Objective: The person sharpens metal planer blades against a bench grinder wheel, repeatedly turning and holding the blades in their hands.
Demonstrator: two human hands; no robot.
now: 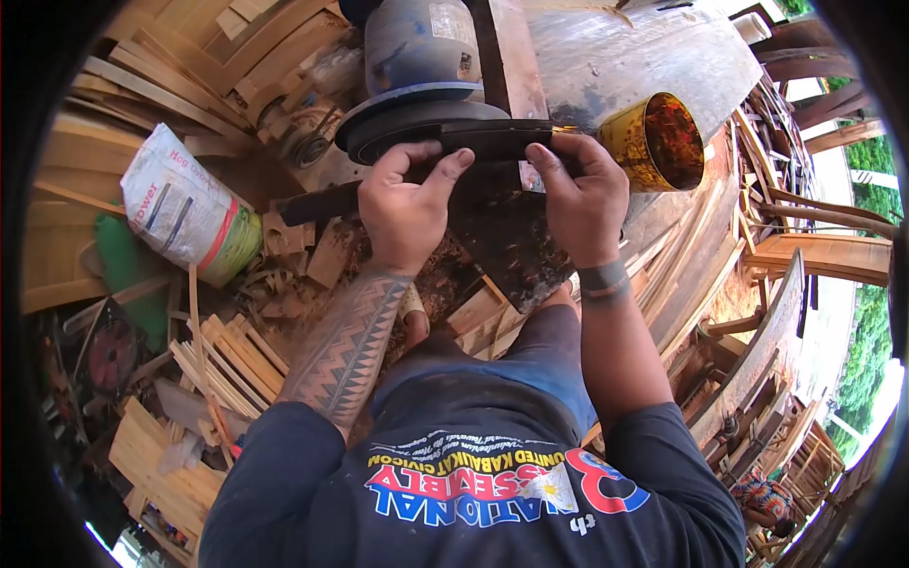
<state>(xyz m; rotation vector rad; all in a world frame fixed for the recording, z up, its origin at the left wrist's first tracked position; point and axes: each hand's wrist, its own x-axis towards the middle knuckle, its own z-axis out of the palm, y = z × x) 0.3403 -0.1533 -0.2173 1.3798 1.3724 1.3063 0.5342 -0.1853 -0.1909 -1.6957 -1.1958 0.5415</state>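
Observation:
A dark, flat, blade-like metal piece is stretched between my two hands, its upper edge against the grey grinding wheel. My left hand pinches it from the left, thumb near the wheel's lower rim. At the piece's right end, my right hand grips it between thumb and fingers. A small orange glow shows just above the right fingers. The wheel sits on a blue motor housing. Left of my left hand a dark flat bar sticks out; whether it belongs to the same piece I cannot tell.
A yellow, rusty-inside can stands right of my right hand. On the left are a white printed sack, stacked wood strips and offcuts. Long boards line the right side. Another person is at the lower right.

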